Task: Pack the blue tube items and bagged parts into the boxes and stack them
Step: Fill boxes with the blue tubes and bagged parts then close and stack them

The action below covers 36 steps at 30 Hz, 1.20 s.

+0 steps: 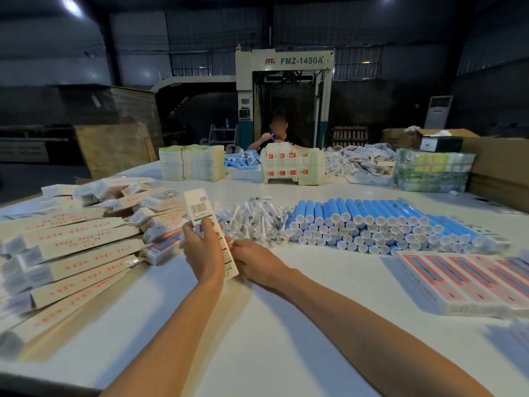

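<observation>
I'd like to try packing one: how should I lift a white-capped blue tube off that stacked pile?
Take a top-row blue tube round its body, from above. Only that row lies bare along its length; the tubes beneath are pinned, showing just white cap ends toward you. The left hand grips the narrow white carton, so use the right hand.

Bare surface (257, 325) lies open in front; stacked boxes (71, 253) crowd the left, blue tubes (372, 222) and flat cartons (463, 282) the right.
</observation>
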Tool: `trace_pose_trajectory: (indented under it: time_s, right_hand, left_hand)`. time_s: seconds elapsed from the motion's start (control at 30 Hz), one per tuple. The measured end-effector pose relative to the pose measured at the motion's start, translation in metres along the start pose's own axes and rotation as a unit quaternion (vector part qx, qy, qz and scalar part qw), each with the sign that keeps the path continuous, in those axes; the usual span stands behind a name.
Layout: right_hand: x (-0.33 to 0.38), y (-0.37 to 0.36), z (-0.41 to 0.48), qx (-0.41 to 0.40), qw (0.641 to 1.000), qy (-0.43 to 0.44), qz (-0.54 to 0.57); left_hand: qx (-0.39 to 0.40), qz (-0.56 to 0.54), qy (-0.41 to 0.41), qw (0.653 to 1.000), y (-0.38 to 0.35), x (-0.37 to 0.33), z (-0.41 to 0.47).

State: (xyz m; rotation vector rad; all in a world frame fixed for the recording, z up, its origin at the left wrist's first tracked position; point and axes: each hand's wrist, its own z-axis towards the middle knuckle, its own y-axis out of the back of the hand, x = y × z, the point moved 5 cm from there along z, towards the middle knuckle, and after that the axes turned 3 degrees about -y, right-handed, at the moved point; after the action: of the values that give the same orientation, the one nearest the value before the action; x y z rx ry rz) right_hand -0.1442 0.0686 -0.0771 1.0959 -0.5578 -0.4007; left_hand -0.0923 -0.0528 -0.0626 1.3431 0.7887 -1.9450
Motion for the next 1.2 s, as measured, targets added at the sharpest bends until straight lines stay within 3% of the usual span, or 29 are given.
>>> trace_pose_trajectory:
  time_s: [0.23, 0.37, 0.47, 0.57, 0.67, 0.73, 0.87, 1.0, 1.1, 1.2]
  right_hand:
    - [-0.018, 0.017, -0.016, -0.041, 0.996, -0.068, 0.031]
    - [-0.037, 0.033, -0.035, -0.109, 0.984, -0.137, 0.029]
    - [-0.058, 0.060, -0.053, -0.185, 0.954, -0.210, 0.110]
    - [-0.077, 0.109, -0.073, -0.271, 0.910, -0.258, 0.179]
    - [-0.077, 0.166, -0.095, -0.332, 0.876, -0.253, 0.243]
    - [-0.065, 0.202, -0.104, -0.345, 0.877, -0.216, 0.254]
    - [-0.039, 0.249, -0.103, -0.298, 0.922, -0.156, 0.194]
    - [-0.023, 0.246, -0.082, -0.146, 0.975, -0.151, 0.067]
    - [-0.016, 0.227, -0.070, -0.083, 0.982, -0.143, 0.089]
    - [-0.016, 0.209, -0.065, -0.089, 0.972, -0.154, 0.153]
  left_hand:
    - [0.102, -0.084, 0.003, 0.991, -0.018, -0.003, -0.012]
    - [0.197, -0.189, 0.050, 0.961, -0.035, -0.003, -0.027]
    - [0.288, -0.240, 0.086, 0.923, -0.048, -0.007, -0.044]
    - [0.377, -0.238, 0.071, 0.893, -0.058, -0.012, -0.065]
    - [0.422, -0.204, 0.068, 0.881, -0.063, -0.011, -0.080]
    - [0.439, -0.200, 0.076, 0.873, -0.065, -0.010, -0.088]
    - [0.456, -0.205, 0.075, 0.863, -0.069, -0.014, -0.097]
    - [0.464, -0.210, 0.065, 0.858, -0.071, -0.015, -0.101]
    - [0.470, -0.206, 0.061, 0.856, -0.071, -0.017, -0.103]
    - [0.477, -0.198, 0.060, 0.854, -0.070, -0.020, -0.105]
